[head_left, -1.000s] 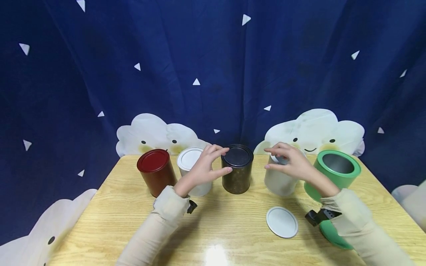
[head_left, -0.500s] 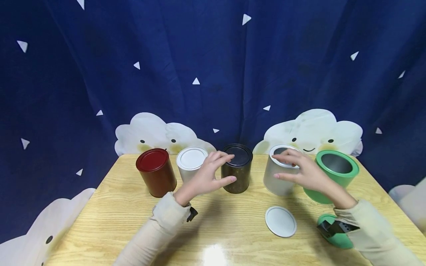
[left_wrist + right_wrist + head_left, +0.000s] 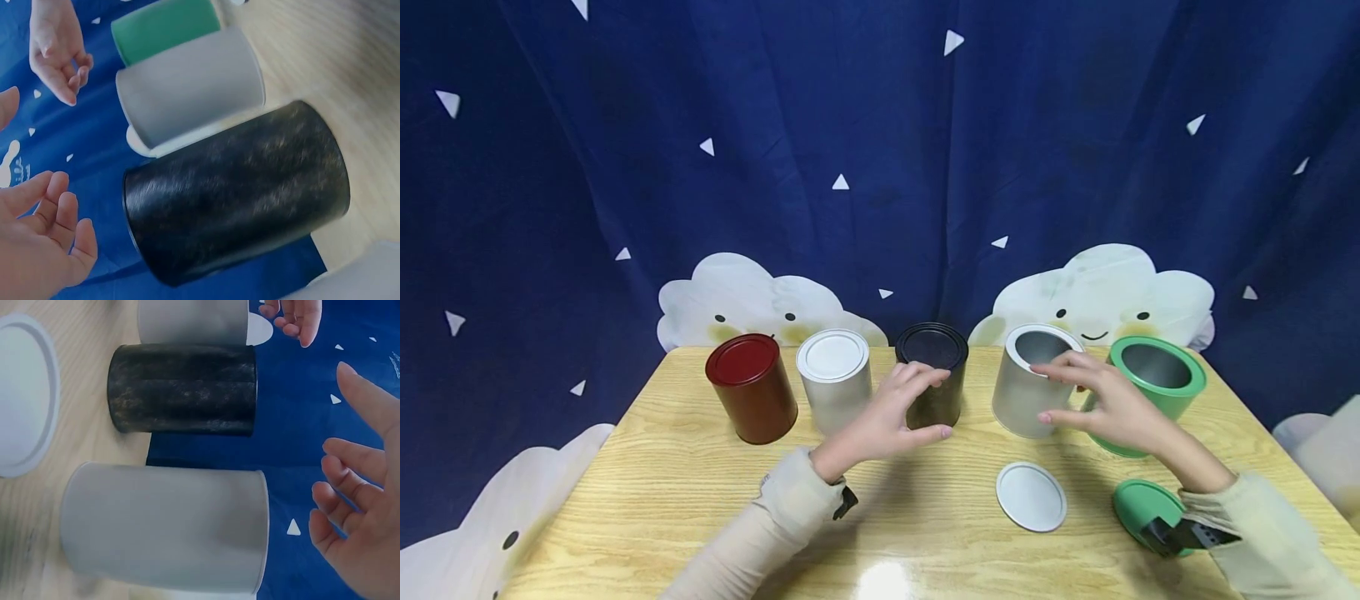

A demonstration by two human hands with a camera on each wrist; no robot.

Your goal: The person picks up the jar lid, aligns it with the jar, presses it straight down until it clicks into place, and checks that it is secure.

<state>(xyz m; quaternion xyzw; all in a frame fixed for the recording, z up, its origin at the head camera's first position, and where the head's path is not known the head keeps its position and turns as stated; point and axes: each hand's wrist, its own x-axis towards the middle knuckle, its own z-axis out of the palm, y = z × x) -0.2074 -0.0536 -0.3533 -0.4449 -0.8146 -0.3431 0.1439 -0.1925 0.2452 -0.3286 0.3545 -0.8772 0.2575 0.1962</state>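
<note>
My left hand [image 3: 891, 417] hovers in front of the black can [image 3: 951, 396], thumb apart from the loosely bent fingers, holding nothing. The black can has its black lid on. My right hand [image 3: 1112, 404] is held in the air before the uncovered white-rimmed grey can [image 3: 1018, 404] and the uncovered green can [image 3: 1180, 404], also with nothing in it. In the right wrist view a gap separates the right hand [image 3: 359, 506] from the grey can [image 3: 162, 525]. Likewise, the left wrist view shows the left hand [image 3: 44, 237] apart from the black can [image 3: 237, 194].
A dark red can [image 3: 760, 408] and a grey can with a white lid [image 3: 835, 392] stand at the left of the row. On the wooden table [image 3: 685, 508] lie a white lid [image 3: 1032, 497] and a green lid [image 3: 1142, 504]. A blue curtain [image 3: 880, 167] hangs behind.
Both hands have moved right and a little down, toward the person. The white-lidded can and the uncovered grey can show more fully. The cans and lids have stayed in place.
</note>
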